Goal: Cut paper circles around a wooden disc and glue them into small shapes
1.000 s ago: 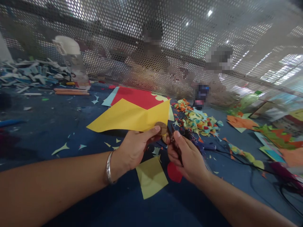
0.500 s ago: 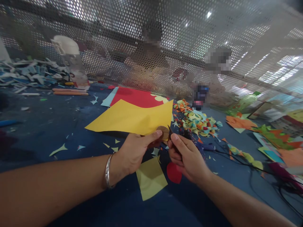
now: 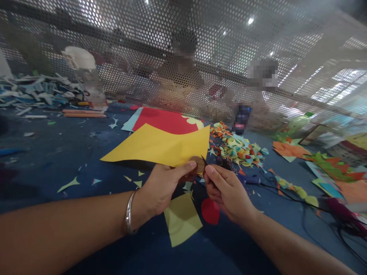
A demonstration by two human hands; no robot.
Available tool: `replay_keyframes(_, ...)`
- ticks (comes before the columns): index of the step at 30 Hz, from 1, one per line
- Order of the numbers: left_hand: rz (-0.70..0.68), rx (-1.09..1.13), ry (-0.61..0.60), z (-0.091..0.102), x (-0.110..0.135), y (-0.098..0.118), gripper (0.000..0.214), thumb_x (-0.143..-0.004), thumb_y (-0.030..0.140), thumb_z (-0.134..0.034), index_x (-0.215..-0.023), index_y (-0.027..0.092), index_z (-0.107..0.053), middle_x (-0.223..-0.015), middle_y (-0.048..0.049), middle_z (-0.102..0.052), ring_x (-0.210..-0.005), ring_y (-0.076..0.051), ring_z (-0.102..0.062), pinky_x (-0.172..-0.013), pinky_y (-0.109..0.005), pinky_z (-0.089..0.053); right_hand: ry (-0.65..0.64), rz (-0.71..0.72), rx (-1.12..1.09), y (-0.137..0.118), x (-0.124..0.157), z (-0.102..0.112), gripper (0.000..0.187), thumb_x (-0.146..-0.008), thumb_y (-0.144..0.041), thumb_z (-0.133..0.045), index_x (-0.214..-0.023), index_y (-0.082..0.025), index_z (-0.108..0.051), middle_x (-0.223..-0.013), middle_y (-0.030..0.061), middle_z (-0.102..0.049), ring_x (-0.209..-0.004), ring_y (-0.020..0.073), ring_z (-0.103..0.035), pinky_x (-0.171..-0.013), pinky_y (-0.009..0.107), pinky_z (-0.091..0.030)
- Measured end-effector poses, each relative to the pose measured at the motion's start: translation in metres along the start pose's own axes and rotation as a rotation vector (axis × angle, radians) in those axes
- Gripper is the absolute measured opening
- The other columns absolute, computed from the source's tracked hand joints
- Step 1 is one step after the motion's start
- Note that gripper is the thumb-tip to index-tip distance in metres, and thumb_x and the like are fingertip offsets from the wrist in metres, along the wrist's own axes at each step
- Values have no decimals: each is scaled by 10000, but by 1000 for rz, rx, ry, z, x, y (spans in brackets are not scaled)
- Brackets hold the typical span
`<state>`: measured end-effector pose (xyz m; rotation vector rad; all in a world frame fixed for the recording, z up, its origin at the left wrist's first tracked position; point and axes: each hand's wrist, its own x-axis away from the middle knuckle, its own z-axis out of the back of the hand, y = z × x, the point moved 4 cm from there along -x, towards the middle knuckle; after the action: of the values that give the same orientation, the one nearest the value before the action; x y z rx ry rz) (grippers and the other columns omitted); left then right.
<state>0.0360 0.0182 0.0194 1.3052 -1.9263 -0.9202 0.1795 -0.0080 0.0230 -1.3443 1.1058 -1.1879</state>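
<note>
My left hand [image 3: 162, 183] is closed, pinching a sheet of yellow paper [image 3: 160, 143] by its near right corner. Its thumb presses a round brown disc [image 3: 197, 164] flat onto that paper. In my right hand [image 3: 226, 187] are small scissors [image 3: 204, 160]; only a dark pointed blade shows, and the handles are hidden in the curled fingers. The blade stands at the disc's right edge, by the paper's margin. Below the hands, a pale yellow square of paper [image 3: 183, 219] and a red rounded paper piece [image 3: 210, 211] lie on the dark blue table [image 3: 114, 256].
Behind the yellow sheet lies red paper [image 3: 160, 120]. To its right is a heap of coloured scraps [image 3: 237, 147]. A bottle [image 3: 91, 82] and a pile of white-blue strips [image 3: 37, 91] stand left. A cable [image 3: 286, 195] crosses the right side; a perforated screen [image 3: 137, 49] rises behind.
Both hands keep their grip, and the scissors stay at the disc's right edge, with the blade angled slightly differently. The whole view has shifted a little.
</note>
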Motion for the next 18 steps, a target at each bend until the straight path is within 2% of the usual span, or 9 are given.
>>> replay_keyframes(4, -40, -63, 41, 2, -3, 1, 323, -737, 261, -810, -1035, 159, -740, -1097, -76, -763, -868, -184, -704, -760, -276, -561, -22, 5, 16, 0, -1, 2, 468, -864, -568, -661, -666, -194, -460, -482, -115, -258, -418, 31, -162, -393, 177, -131)
replay_keyframes(8, -97, -147, 55, 3, -5, 5, 296, -746, 257, -794, -1027, 175, -748, -1158, -81, -753, -932, -203, -719, -747, -274, -569, -60, -11, 38, 0, -2, 5, 468, -882, -567, -643, -673, -195, -450, -492, -123, -224, -420, 29, -145, -395, 175, -114)
replay_keyframes(13, -89, -209, 34, 2, -3, 9, 108, -762, 247, -752, -847, 183, -764, -862, -46, -780, -789, -194, -726, -659, -262, -568, -71, -28, 69, 1, -1, 8, 464, -886, -564, -642, -677, -192, -457, -495, -123, -222, -421, 29, -159, -397, 171, -116)
replay_keyframes(18, -37, -201, 1, 0, -3, 8, 91, -776, 242, -712, -808, 165, -749, -767, -31, -751, -685, -144, -700, -623, -221, -548, -65, -32, 88, 0, -1, 7, 471, -870, -568, -659, -672, -187, -464, -491, -123, -244, -413, 20, -169, -391, 163, -120)
